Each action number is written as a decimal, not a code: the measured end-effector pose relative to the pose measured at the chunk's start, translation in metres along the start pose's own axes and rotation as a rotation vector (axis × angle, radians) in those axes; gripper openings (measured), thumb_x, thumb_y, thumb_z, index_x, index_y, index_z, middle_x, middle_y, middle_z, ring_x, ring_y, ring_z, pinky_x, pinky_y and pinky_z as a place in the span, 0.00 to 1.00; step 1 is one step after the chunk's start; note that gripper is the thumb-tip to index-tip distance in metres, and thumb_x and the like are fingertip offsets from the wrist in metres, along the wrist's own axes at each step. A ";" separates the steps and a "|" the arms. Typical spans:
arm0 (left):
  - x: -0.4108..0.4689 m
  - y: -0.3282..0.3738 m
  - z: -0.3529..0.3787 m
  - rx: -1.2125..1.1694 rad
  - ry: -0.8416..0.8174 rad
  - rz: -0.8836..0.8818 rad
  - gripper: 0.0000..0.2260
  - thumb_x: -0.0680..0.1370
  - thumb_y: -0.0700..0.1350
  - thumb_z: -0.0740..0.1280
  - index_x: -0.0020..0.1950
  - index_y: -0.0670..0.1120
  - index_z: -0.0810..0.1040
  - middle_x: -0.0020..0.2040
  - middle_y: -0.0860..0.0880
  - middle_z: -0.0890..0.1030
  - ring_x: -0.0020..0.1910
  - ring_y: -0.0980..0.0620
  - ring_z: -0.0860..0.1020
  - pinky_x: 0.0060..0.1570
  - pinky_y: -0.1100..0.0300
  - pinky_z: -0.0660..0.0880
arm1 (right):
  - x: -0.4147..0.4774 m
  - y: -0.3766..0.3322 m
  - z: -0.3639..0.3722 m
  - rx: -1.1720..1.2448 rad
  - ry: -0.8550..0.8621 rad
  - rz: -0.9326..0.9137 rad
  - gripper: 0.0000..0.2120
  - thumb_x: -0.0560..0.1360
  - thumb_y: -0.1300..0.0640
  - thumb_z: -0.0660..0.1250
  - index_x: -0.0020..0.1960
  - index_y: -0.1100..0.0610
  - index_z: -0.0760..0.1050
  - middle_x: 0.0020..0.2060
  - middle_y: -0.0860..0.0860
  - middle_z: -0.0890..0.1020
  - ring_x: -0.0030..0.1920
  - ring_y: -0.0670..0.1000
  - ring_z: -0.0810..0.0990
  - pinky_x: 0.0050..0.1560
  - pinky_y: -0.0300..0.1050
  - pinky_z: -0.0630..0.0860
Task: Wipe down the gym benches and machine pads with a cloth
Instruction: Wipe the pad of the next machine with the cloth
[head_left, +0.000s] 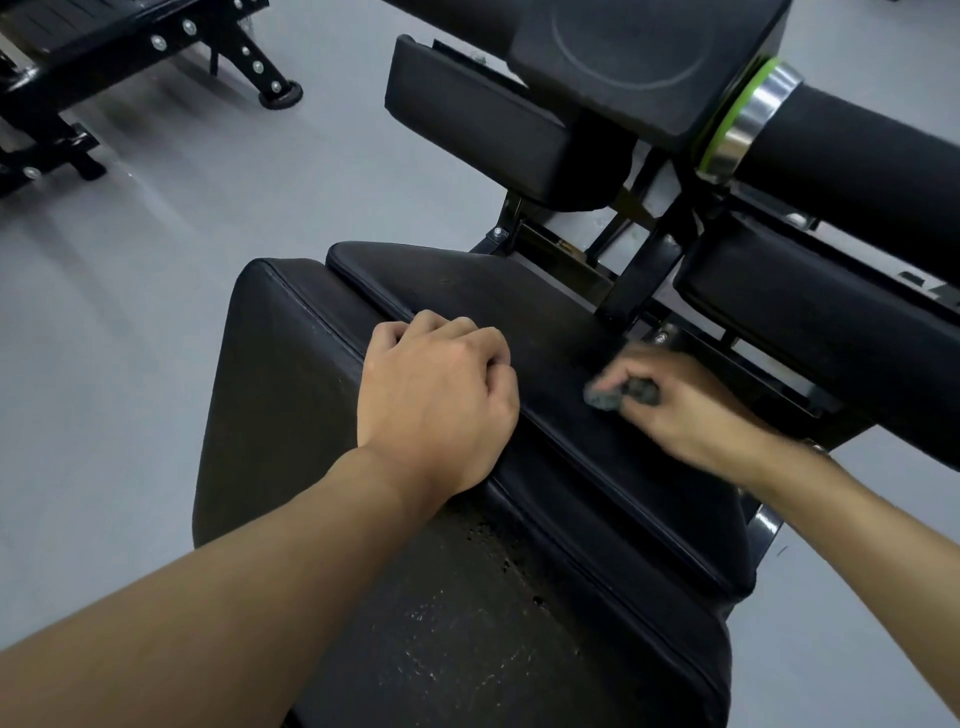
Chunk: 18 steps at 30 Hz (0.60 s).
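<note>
Nearest the lens, the left forearm runs up to the left hand (436, 395), whose fingers are curled into a loose fist holding nothing I can see. It rests on the seam of the seat pad (519, 312), probably to brace the body while the other arm works. Below it, the worn pad (467, 623) shows cracked, flaking vinyl. To the right, the right hand (691, 410) is blurred, which I read as mid-stroke. Its fingers pinch a bunched grey cloth (618, 397) against the seat pad's right edge, bunched likely for firmer pressure. Beyond them are a side cushion (467, 119) and a roller pad (857, 150) with a green ring (727, 130), and I judge both unwiped. A moulded block (634, 47) carries an embossed circle, but no brand or lettering is legible anywhere.
</note>
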<state>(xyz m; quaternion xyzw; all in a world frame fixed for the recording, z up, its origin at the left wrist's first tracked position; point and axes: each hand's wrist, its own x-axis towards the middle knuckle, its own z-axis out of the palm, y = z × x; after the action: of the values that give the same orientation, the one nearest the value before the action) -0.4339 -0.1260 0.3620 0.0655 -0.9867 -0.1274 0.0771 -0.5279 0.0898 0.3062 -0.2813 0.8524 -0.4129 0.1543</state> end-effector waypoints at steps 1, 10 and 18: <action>0.000 0.001 -0.001 -0.004 0.000 0.003 0.20 0.75 0.52 0.47 0.43 0.55 0.80 0.42 0.58 0.80 0.49 0.55 0.73 0.57 0.59 0.60 | 0.013 0.002 0.006 -0.011 0.031 0.017 0.25 0.72 0.73 0.68 0.39 0.41 0.75 0.46 0.42 0.76 0.50 0.48 0.79 0.51 0.34 0.72; 0.000 -0.001 -0.002 -0.018 0.000 0.004 0.20 0.76 0.52 0.47 0.43 0.55 0.80 0.42 0.58 0.80 0.49 0.55 0.73 0.56 0.61 0.59 | -0.008 0.007 -0.006 -0.022 -0.004 0.010 0.20 0.71 0.72 0.70 0.42 0.46 0.78 0.46 0.45 0.78 0.47 0.44 0.78 0.48 0.31 0.70; -0.001 -0.001 -0.004 -0.033 -0.004 0.013 0.21 0.76 0.52 0.48 0.44 0.55 0.81 0.43 0.58 0.81 0.50 0.55 0.74 0.57 0.59 0.60 | 0.002 0.017 -0.012 -0.042 -0.070 0.094 0.16 0.72 0.70 0.72 0.39 0.49 0.78 0.46 0.46 0.79 0.48 0.50 0.79 0.52 0.42 0.71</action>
<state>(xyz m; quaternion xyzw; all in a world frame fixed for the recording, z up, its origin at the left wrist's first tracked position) -0.4325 -0.1273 0.3655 0.0578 -0.9850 -0.1432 0.0769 -0.5417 0.1044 0.3006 -0.2581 0.8672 -0.3773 0.1974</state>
